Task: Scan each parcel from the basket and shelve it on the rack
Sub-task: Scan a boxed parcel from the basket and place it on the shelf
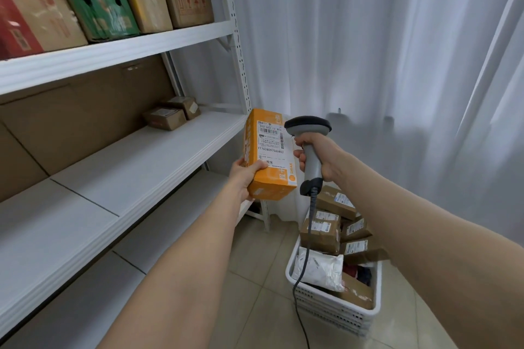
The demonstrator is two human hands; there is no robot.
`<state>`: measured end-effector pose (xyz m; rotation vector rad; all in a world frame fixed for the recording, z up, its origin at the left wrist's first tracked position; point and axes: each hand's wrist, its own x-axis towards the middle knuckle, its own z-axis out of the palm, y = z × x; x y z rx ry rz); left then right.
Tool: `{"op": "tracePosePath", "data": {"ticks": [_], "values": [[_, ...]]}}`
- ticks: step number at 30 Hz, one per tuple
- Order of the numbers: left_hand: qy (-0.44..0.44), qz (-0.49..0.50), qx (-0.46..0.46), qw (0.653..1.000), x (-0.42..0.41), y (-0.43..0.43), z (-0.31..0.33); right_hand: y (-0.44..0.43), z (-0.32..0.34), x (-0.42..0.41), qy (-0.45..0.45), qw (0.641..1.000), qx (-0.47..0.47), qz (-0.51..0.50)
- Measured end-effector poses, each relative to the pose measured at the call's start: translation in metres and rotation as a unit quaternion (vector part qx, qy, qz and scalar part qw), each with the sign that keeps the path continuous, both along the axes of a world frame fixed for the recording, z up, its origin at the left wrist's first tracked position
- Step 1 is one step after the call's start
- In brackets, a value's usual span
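My left hand (244,177) grips the lower end of an orange parcel (268,156), holding it upright in front of the rack's right post, its white shipping label facing me. My right hand (317,154) grips the handle of a grey barcode scanner (308,133), whose dark head sits right beside the label's top right corner. The scanner's cable hangs down toward the floor. Below my right arm stands a white basket (326,306) holding several brown boxes and a white bag. The white rack's middle shelf (136,167) is at my left.
Two small brown boxes (171,112) sit at the back right of the middle shelf. Several larger cartons (107,3) fill the top shelf. White curtains (382,51) hang behind, and the floor is tiled (255,292) between rack and basket.
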<state>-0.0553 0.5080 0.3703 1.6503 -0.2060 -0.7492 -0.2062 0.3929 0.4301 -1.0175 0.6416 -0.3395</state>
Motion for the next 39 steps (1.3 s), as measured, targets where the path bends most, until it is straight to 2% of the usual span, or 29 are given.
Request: {"op": "tracePosePath", "data": {"ticks": [5, 12, 19, 24, 30, 39], "values": [[0.018, 0.038, 0.012, 0.999, 0.011, 0.017, 0.015, 0.006, -0.003, 0.015, -0.011, 0.999, 0.027, -0.024], [0.025, 0.013, -0.018, 0.999, 0.032, 0.055, 0.032, 0.013, -0.016, 0.046, -0.025, 0.997, 0.051, -0.052], [0.051, 0.033, -0.017, 0.998, 0.079, 0.097, 0.038, 0.019, -0.019, 0.105, -0.047, 0.996, 0.033, -0.068], [0.042, 0.034, -0.017, 0.998, 0.141, 0.122, 0.037, 0.019, -0.02, 0.168, -0.082, 0.994, 0.041, -0.053], [0.02, 0.031, 0.013, 0.999, 0.259, 0.137, 0.032, 0.013, -0.028, 0.274, -0.099, 0.993, 0.052, -0.029], [-0.007, 0.111, 0.01, 0.994, 0.386, 0.127, 0.014, 0.018, -0.052, 0.409, -0.008, 0.999, 0.031, -0.044]]}}
